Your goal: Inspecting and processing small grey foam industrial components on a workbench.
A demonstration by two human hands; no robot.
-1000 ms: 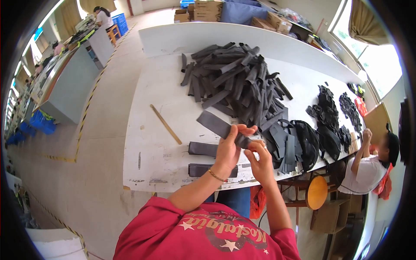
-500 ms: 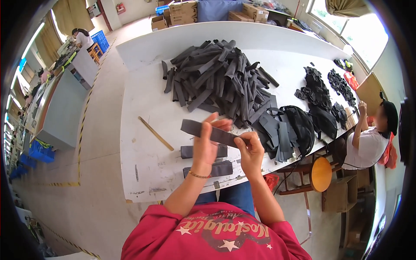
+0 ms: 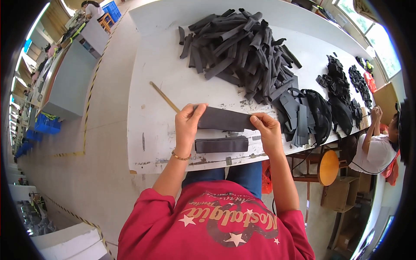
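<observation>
A flat dark grey fabric strip point(image 3: 225, 119) is stretched between my two hands over the near part of the white table point(image 3: 149, 125). My left hand point(image 3: 187, 123) pinches its left end, and my right hand point(image 3: 268, 130) grips its right end with the thumb on top. Just nearer to me lies a neat stack of folded dark strips point(image 3: 222, 145). The held strip covers whatever lies directly beneath it. Left of my left hand, a thin wooden stick point(image 3: 164, 96) lies slanted on the table.
A big heap of dark fabric strips point(image 3: 242, 47) fills the table's far middle. Flat grey pieces point(image 3: 299, 115), a black bag point(image 3: 317, 115) and black piles point(image 3: 336, 80) lie to the right. A stool point(image 3: 328, 167) and a seated person point(image 3: 373, 149) are at the right.
My left hand, fingers spread over the strip before, now pinches its left end. The strip is lower and held out flat. The view has shifted, so the table sits higher in the picture.
</observation>
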